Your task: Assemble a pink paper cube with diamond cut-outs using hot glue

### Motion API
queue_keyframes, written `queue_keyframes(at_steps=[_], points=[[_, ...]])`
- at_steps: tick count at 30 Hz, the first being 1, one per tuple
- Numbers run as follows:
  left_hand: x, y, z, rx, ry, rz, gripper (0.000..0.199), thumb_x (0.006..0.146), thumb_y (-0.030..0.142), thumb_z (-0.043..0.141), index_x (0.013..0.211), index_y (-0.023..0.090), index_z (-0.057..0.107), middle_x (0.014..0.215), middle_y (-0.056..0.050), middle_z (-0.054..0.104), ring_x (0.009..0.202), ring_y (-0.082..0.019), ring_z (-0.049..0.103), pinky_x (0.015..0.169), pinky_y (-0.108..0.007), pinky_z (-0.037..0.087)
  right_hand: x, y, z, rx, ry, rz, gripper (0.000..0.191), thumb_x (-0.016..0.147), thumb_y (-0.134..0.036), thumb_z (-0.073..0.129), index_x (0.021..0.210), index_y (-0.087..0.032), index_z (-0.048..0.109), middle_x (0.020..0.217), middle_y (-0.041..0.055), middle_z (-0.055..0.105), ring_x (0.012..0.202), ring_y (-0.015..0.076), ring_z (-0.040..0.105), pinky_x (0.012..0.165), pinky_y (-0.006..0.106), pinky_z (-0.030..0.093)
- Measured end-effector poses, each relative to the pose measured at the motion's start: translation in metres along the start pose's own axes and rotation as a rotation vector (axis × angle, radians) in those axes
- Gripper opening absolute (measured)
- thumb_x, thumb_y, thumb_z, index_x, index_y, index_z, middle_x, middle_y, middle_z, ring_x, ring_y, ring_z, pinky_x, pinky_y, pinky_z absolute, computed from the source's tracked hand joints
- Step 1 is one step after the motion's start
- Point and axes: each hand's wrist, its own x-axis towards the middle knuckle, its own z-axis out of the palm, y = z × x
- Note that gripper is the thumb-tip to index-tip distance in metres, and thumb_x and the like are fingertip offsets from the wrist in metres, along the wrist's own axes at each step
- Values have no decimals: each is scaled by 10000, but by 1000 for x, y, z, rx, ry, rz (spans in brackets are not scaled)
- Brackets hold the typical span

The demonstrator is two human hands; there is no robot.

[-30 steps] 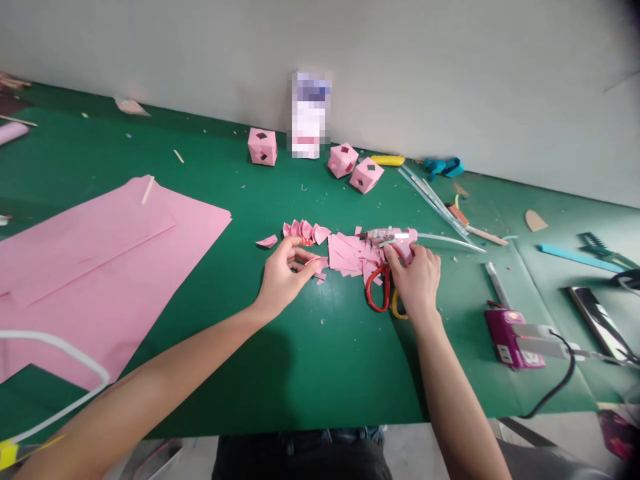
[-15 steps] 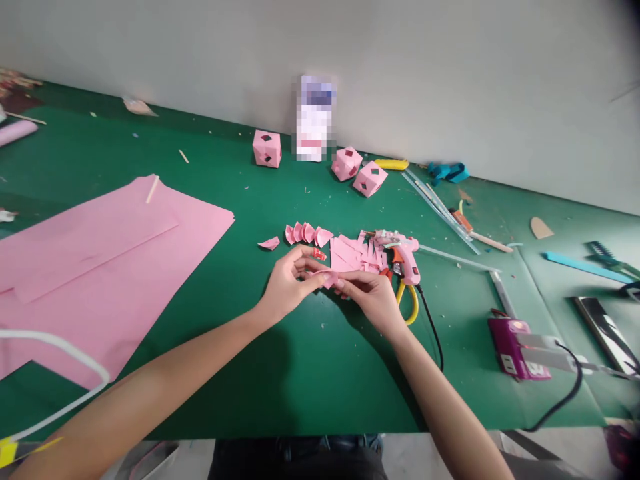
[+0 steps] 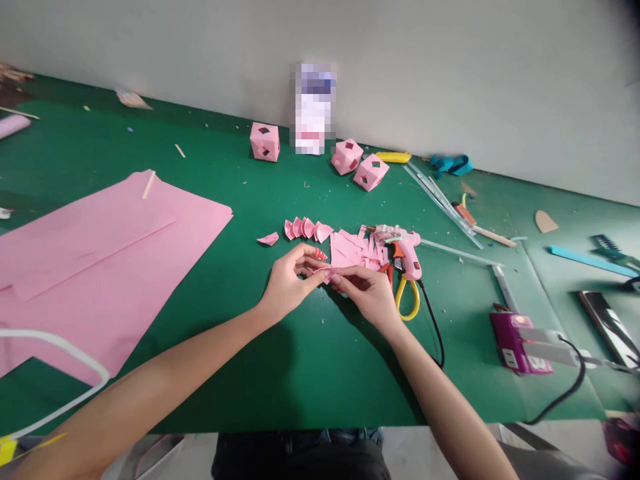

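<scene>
Between my fingertips is a small pink paper piece (image 3: 328,271), mostly covered by the fingers. My left hand (image 3: 290,283) pinches it from the left, with a red patterned wrap on one finger. From the right, my right hand (image 3: 367,290) pinches the same piece. Just beyond my hands lie a row of curved pink paper pieces (image 3: 304,229) and a single one (image 3: 269,239) to their left. A pile of pink paper strips (image 3: 350,249) sits behind my right hand, beside a pink glue gun (image 3: 407,250) and yellow-handled scissors (image 3: 409,303).
Large pink sheets (image 3: 110,267) cover the left of the green table (image 3: 240,393). Near the wall stand pink paper cubes (image 3: 265,142) and a blurred upright card (image 3: 314,110). A purple power box (image 3: 517,340) with a black cable is at right; a white tube (image 3: 60,343) crosses the lower left.
The pink piece between my fingers has tilted and shows less of its surface. My hands stay nearly in place, while the view has shifted slightly.
</scene>
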Motion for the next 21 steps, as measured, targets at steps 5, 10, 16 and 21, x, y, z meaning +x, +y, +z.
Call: queue_keyframes(at_steps=[5, 10, 16, 21], points=[[-2, -4, 3, 39, 22, 45, 255, 786, 208, 767, 991, 201, 615, 874, -42, 789, 833, -202, 784, 738, -316, 635, -2, 5, 8, -72, 65, -23, 257, 815, -447, 775, 835, -193, 739, 709, 32, 739, 604, 163, 656, 592, 291, 530], [-10, 1, 6, 33, -6, 106, 360, 823, 227, 764, 1123, 196, 567, 988, -78, 809, 866, -196, 782, 784, -325, 645, -2, 7, 7, -173, 111, -33, 223, 844, -424, 700, 798, -208, 672, 657, 0, 661, 561, 145, 557, 540, 275, 435], [-14, 5, 6, 5, -53, 128, 347, 835, 233, 764, 1123, 191, 575, 1083, -113, 807, 983, -220, 786, 843, -344, 652, -1, 8, 3, -211, 124, -37, 242, 829, -435, 727, 779, -216, 639, 624, -24, 612, 538, 132, 503, 509, 266, 383], [-6, 2, 0, -154, -63, -24, 382, 821, 324, 796, 1110, 191, 585, 1063, -106, 811, 948, -232, 800, 851, -373, 666, 2, 0, -1, -109, 54, 5, 426, 829, -626, 718, 827, -201, 680, 651, 7, 655, 569, 153, 581, 535, 281, 480]])
